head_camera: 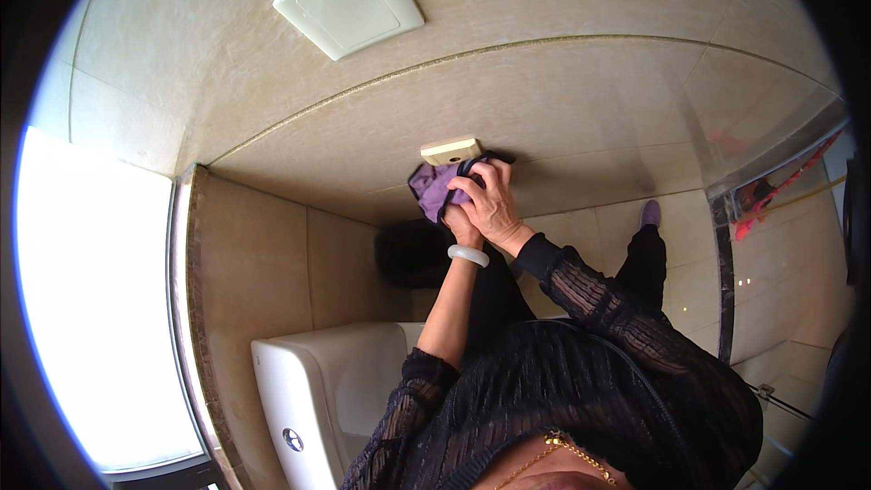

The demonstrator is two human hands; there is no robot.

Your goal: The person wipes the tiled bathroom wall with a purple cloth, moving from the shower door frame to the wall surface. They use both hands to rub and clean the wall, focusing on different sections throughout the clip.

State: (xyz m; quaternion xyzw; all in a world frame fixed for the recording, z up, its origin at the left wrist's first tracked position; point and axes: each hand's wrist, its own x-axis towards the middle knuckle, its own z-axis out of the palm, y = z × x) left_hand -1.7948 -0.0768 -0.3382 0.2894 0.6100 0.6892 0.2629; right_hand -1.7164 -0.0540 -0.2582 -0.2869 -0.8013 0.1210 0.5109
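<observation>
A purple cloth (433,192) with black edging is bunched against the tiled wall, just below a small cream wall fixture (451,151) with a round dark hole. My right hand (495,207) grips the cloth from above, fingers bent into its folds. Beneath and beside it, my left hand (464,226) is also on the cloth, its fingers largely hidden by the fabric. A pale bangle (468,256) circles my left wrist. The cloth's upper edge touches or overlaps the fixture's underside.
A large white square plate (350,7) is mounted higher on the wall. Below my hands stands a black bin (408,255). A white ceramic urinal (289,367) is at lower left, near a bright window (95,299). At right, a dark floor strip (725,279) borders the tiles.
</observation>
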